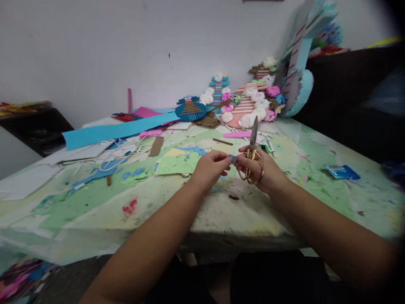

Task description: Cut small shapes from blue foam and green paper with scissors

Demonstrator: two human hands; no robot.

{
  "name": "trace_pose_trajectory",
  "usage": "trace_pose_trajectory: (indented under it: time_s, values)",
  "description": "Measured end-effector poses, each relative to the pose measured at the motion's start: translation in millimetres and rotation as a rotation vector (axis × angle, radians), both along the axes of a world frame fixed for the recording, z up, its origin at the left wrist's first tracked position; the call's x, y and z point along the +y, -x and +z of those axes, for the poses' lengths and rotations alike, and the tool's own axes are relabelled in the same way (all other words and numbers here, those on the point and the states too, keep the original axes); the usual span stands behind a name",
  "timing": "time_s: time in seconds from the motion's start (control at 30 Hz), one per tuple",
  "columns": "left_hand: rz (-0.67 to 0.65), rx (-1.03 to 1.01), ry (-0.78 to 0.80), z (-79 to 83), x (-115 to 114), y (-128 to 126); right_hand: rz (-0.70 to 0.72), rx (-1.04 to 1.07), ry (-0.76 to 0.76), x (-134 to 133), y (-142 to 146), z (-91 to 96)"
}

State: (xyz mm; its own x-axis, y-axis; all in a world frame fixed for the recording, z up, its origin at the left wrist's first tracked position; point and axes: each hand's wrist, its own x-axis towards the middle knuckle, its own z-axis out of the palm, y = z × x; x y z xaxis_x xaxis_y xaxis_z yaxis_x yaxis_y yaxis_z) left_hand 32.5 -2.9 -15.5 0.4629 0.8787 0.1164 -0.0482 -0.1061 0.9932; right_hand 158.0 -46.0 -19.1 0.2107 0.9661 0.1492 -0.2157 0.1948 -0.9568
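Observation:
Between the fingertips of both hands is a small blue piece of paper or foam (pixel 233 158). My left hand (pixel 211 169) pinches it from the left with thumb and forefinger. My right hand (pixel 264 171) touches its right side and also holds gold-handled scissors (pixel 252 145), whose blades point up and away. The scissor loops hang around the fingers of that hand. Left of my left hand lie light green sheets (pixel 177 164) over yellow and blue pieces. Small green and blue cuttings (pixel 135 176) are scattered farther left.
The table has a stained green-and-white cover (pixel 171 211). Flower-trimmed instrument-shaped crafts (pixel 247 105) stand at the back, beside a long blue strip (pixel 123 131). Markers (pixel 271 147) lie beyond my right hand, and a blue packet (pixel 342 172) sits to the right. White cord (pixel 126 152) curls at left.

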Motion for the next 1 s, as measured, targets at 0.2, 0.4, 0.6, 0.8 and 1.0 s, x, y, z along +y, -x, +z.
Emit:
trace_pose_trajectory:
  time_s: [0.2,0.4,0.6,0.8,1.0]
  values:
    - [-0.012,-0.022,0.034,-0.6,0,-1,0.003,0.003,-0.008,0,1,-0.4]
    - [0.023,-0.008,0.007,-2.1,1,-1,0.07,-0.045,-0.055,5,0,-10.4]
    - [0.03,0.05,-0.122,-5.0,4,0,0.085,-0.094,-0.035,6,-3,-14.4]
    - [0.02,0.0,-0.096,-5.4,3,0,0.032,-0.075,0.006,8,0,-11.9]
    - [0.058,-0.106,0.063,-2.6,3,-1,0.018,-0.157,0.035,7,-1,-12.3]
